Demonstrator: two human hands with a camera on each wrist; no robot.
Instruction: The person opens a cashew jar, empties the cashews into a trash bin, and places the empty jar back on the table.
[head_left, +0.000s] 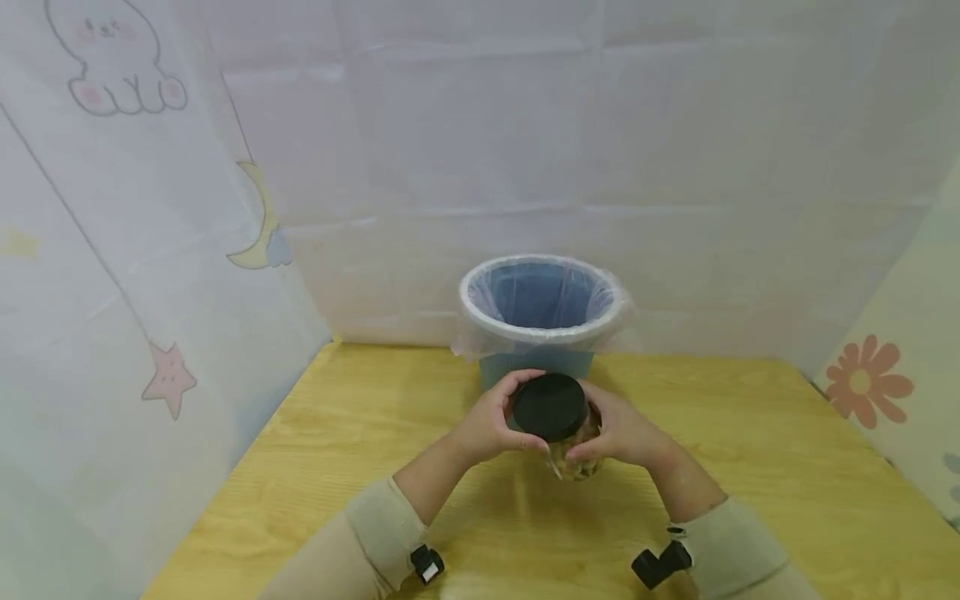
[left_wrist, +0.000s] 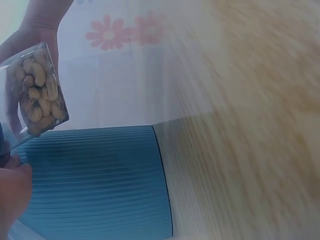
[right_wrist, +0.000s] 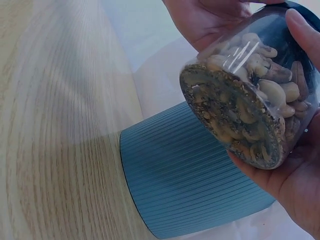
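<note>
A clear jar (head_left: 576, 462) with a black lid (head_left: 551, 407) is held tilted above the table, its lid toward the head camera. My left hand (head_left: 491, 421) grips it at the lid, thumb along the near side of the rim. Around the clear body curls my right hand (head_left: 626, 429). Cashew nuts (left_wrist: 40, 92) show through the wall in the left wrist view. The right wrist view shows small dark crumbs (right_wrist: 225, 107) over the jar's base.
Just behind the hands stands a blue ribbed trash bin (right_wrist: 185, 170) with a white rim (head_left: 480, 312) and a thin clear liner bag. It rests on a wooden table (head_left: 322, 483). Printed cloth walls (head_left: 450, 125) enclose the table's back and sides.
</note>
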